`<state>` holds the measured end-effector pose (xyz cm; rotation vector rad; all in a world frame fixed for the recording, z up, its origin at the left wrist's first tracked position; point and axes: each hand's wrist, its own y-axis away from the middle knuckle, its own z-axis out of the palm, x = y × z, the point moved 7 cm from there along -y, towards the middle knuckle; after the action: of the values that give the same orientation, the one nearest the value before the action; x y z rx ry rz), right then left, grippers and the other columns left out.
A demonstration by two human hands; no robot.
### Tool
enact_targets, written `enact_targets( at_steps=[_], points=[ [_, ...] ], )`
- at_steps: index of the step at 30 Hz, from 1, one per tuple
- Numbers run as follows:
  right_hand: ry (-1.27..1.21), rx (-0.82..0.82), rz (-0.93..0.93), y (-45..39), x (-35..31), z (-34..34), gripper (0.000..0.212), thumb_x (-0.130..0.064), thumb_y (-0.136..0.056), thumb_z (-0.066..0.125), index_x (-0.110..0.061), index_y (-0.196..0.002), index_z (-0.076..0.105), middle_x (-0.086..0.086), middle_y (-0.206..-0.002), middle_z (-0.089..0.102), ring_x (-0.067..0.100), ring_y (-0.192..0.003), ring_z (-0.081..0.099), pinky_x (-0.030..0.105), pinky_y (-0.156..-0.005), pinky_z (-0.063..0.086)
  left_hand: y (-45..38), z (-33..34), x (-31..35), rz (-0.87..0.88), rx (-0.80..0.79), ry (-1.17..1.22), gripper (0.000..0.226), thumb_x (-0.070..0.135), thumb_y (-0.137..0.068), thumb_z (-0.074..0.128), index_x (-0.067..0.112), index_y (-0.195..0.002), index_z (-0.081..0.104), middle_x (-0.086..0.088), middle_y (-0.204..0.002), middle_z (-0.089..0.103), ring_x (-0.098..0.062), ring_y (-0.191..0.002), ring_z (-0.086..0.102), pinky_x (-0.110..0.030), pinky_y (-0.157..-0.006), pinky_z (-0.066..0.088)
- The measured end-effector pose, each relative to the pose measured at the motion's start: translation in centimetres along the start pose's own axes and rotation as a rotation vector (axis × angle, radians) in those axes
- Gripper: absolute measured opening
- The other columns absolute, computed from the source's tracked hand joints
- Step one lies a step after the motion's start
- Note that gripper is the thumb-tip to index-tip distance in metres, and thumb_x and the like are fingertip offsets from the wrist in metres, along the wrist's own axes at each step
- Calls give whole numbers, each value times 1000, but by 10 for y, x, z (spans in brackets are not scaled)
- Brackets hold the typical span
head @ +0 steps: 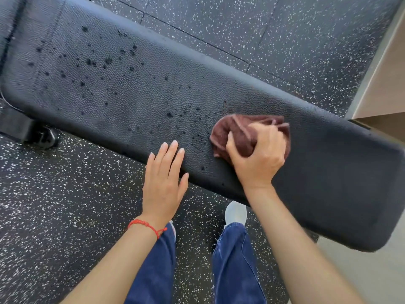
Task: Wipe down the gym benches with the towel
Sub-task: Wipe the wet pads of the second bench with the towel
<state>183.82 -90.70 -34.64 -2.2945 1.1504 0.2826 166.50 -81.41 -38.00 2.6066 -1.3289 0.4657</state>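
A long black padded gym bench (122,84) runs from the upper left to the lower right, its leather spotted with dark wet droplets. My right hand (256,159) grips a bunched maroon towel (238,132) and presses it on the bench pad right of the middle. My left hand (164,178) lies flat with straight fingers, fingertips resting on the bench's near edge just left of the towel. A red string bracelet sits on my left wrist.
Black rubber floor with white speckles (65,216) surrounds the bench. A black bench foot (41,137) stands at the left under the pad. A beige wall or ledge (385,80) rises at the right. My blue-jeaned legs and a white shoe (235,212) stand close to the bench.
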Motion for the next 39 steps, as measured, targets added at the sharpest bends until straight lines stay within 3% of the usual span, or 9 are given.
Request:
enact_targets(
  at_steps=[5, 9, 13, 20, 27, 39],
  points=[
    [-88, -107, -128, 69, -30, -12, 34, -43, -85, 61, -11, -94, 54, 11, -76, 60, 28, -69, 53, 38, -67, 43, 0, -1, -1, -2, -19, -2, 46, 23, -91, 42, -3, -129, 48, -21, -139, 43, -32, -132, 29, -47, -109, 16],
    [-69, -163, -186, 83, -41, -11, 36, -46, -86, 57, -11, -94, 57, 12, -76, 62, 30, -66, 57, 38, -61, 48, 0, -2, -1, 15, -49, -7, 47, 23, -91, 40, -2, -130, 47, -19, -140, 41, -31, -133, 28, -47, -109, 18],
    [-48, -180, -168, 62, -45, 1, 42, -46, -82, 61, -4, -82, 68, 11, -73, 60, 28, -62, 54, 38, -59, 46, -1, -8, -4, 44, -65, 0, 47, 22, -92, 39, -1, -132, 46, -18, -142, 40, -32, -134, 32, -46, -110, 22],
    [31, -54, -98, -28, -80, 48, 39, -44, -79, 60, -6, -82, 66, 13, -71, 59, 31, -63, 55, 39, -63, 38, -11, -35, -45, -49, 13, 16, 47, 20, -91, 41, -3, -131, 46, -22, -141, 40, -35, -133, 32, -50, -108, 25],
    [70, -37, -10, -84, -94, 77, 44, -46, -75, 60, -4, -87, 65, 17, -77, 61, 34, -71, 59, 35, -69, 31, -10, -41, -85, -85, 11, -13, 47, 18, -91, 40, -4, -131, 45, -24, -141, 38, -38, -132, 32, -55, -106, 28],
    [-112, -209, -292, 36, -99, 36, 36, -41, -79, 66, -5, -85, 65, 9, -75, 60, 28, -67, 54, 36, -66, 42, -9, -36, -89, -93, -9, 13, 49, 21, -91, 37, -2, -133, 43, -22, -143, 37, -36, -134, 29, -53, -108, 26]
  ],
)
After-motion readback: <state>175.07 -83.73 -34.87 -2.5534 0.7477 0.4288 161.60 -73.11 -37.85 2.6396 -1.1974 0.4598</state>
